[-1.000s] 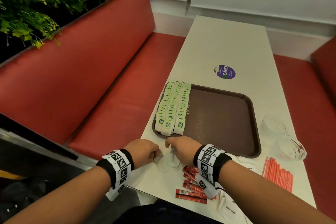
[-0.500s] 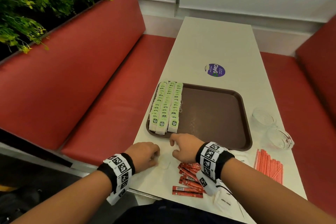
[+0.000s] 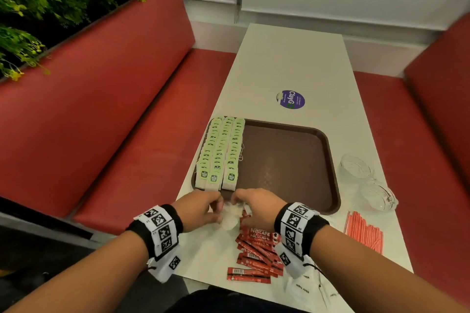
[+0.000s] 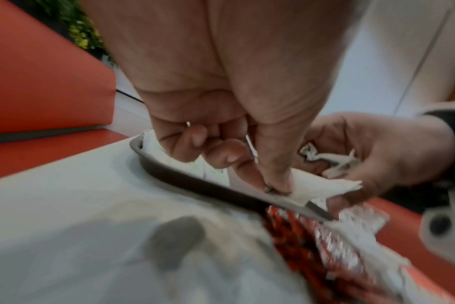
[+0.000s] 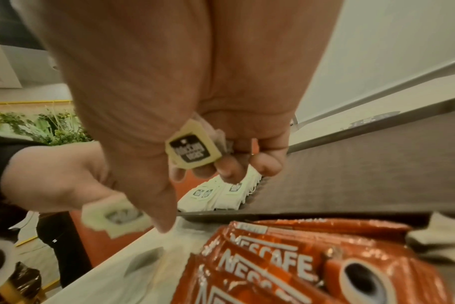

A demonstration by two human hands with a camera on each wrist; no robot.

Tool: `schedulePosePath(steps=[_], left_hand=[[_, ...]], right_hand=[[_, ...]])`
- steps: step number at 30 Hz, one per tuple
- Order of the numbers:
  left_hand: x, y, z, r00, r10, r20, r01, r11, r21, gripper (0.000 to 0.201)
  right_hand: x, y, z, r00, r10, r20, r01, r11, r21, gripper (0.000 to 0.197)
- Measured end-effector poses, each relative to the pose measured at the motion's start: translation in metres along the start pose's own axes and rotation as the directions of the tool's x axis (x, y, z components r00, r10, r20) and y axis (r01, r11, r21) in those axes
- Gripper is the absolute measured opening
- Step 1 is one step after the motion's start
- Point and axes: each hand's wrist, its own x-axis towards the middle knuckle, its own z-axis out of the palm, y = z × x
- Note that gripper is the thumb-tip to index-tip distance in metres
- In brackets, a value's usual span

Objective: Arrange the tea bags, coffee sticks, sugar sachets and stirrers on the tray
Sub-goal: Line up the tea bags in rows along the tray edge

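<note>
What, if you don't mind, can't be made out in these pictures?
- Head view: the tea bag is mostly hidden between the left hand and right hand.
- Left wrist view: motion blur smears the coffee sticks.
- Head view: the sugar sachets are cut off by the right arm; their print is too small.

Both hands now sit closer to the near edge of the tray (image 3: 330,160) than a second ago. The left hand (image 3: 201,208) and the right hand (image 3: 256,208) have drawn together over a white tea bag (image 3: 230,218), which now lies between them, each pinching it. The right hand also holds a green tag (image 5: 192,150) curled in its fingers.
</note>
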Motion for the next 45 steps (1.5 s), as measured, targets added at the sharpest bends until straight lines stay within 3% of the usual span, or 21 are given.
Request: schedulePosePath(steps=[3, 8, 12, 15, 20, 23, 28, 30, 33, 35, 38, 40, 45], left_hand=[[0.007, 0.016, -0.006, 0.999, -0.017, -0.051, 0.008, 0.988, -0.157, 0.021], [0.017, 0.035, -0.005, 0.999, 0.015, -0.052, -0.025, 0.982, -0.185, 0.017], [0.020, 0.057, -0.006, 0.985, 0.032, -0.172, -0.058, 0.987, -0.148, 0.002], [0.020, 0.075, -0.010, 0.967, 0.011, -0.253, -0.068, 0.974, -0.216, 0.015], [0.024, 0.104, -0.006, 0.948, 0.065, -0.311, -0.070, 0.997, -0.006, 0.005], [0.026, 0.109, -0.006, 0.917, 0.043, -0.397, -0.071, 0.996, -0.057, 0.006], [0.028, 0.104, -0.011, 0.913, -0.007, -0.407, -0.014, 0.999, -0.047, 0.006], [0.032, 0.097, -0.020, 0.902, -0.056, -0.429, 0.037, 0.998, -0.053, 0.005], [0.044, 0.073, -0.036, 0.921, -0.147, -0.361, 0.169, 0.985, 0.031, 0.006], [0.057, 0.052, -0.039, 0.955, -0.204, -0.215, 0.235, 0.963, 0.130, 0.007], [0.076, 0.029, -0.032, 0.973, -0.228, -0.042, 0.231, 0.938, 0.260, 0.014], [0.087, 0.017, -0.028, 0.978, -0.210, -0.020, 0.207, 0.939, 0.276, 0.016], [0.100, 0.004, -0.031, 0.981, -0.141, -0.130, 0.171, 0.953, 0.251, 0.028]], right_hand=[[-0.005, 0.006, -0.007, 0.995, -0.071, -0.068, 0.073, 0.997, 0.023, 0.031], [-0.014, 0.021, -0.022, 0.975, -0.137, -0.174, 0.148, 0.988, 0.049, 0.012], [-0.023, 0.033, -0.032, 0.974, -0.147, -0.173, 0.159, 0.986, 0.054, 0.015], [-0.026, 0.042, -0.037, 0.967, -0.143, -0.211, 0.157, 0.986, 0.052, 0.013], [-0.030, 0.052, -0.039, 0.954, -0.160, -0.252, 0.192, 0.975, 0.109, 0.021], [-0.031, 0.056, -0.039, 0.953, -0.162, -0.255, 0.199, 0.971, 0.130, 0.024], [-0.031, 0.055, -0.045, 0.967, -0.108, -0.229, 0.144, 0.979, 0.147, 0.014], [-0.034, 0.055, -0.047, 0.979, -0.035, -0.199, 0.075, 0.977, 0.197, 0.019], [-0.036, 0.059, -0.047, 0.989, 0.061, -0.132, -0.017, 0.949, 0.315, 0.034], [-0.035, 0.060, -0.047, 0.988, 0.083, -0.128, -0.034, 0.938, 0.344, 0.033], [-0.028, 0.058, -0.049, 0.979, 0.156, -0.131, -0.110, 0.946, 0.304, 0.023], [-0.021, 0.053, -0.049, 0.966, 0.202, -0.163, -0.153, 0.950, 0.271, 0.019], [-0.005, 0.039, -0.043, 0.945, 0.248, -0.212, -0.179, 0.937, 0.299, 0.012]])
